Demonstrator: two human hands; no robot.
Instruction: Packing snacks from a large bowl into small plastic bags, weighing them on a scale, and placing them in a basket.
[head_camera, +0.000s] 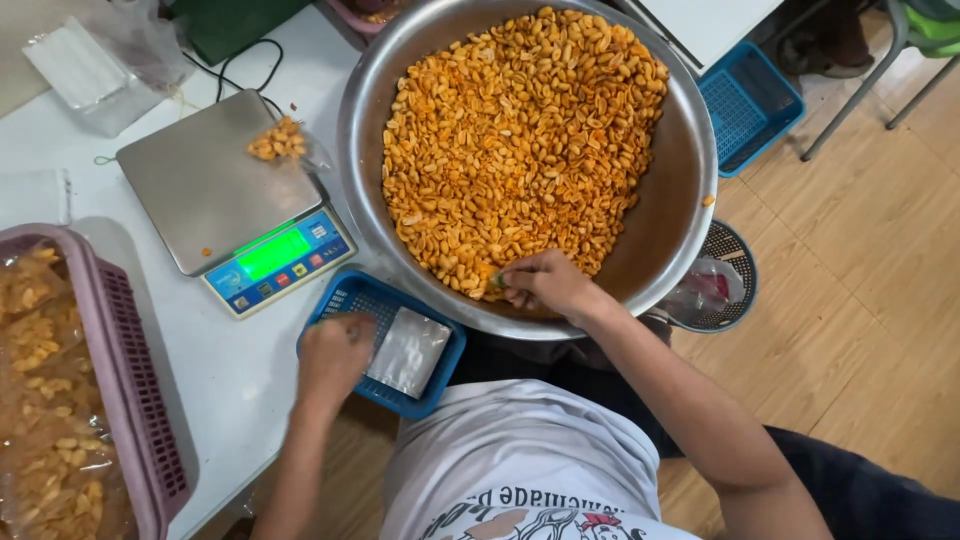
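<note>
Packed bags already fill the pink basket (140, 400) beyond the left hand (333, 358), which closes on an empty bag (408, 350) in the blue tray (345, 296), while the right hand (545, 283), fingers curled, digs into the peanuts (520, 140), bowl (690, 200) mostly full.

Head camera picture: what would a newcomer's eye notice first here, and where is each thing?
First comes the big metal bowl at top centre, heaped with orange spiced peanuts; the right hand digs into them at the near rim. To its left a scale with a glowing green display carries a small bag of peanuts. Below, the left hand reaches into a small blue basket of clear empty bags.
</note>
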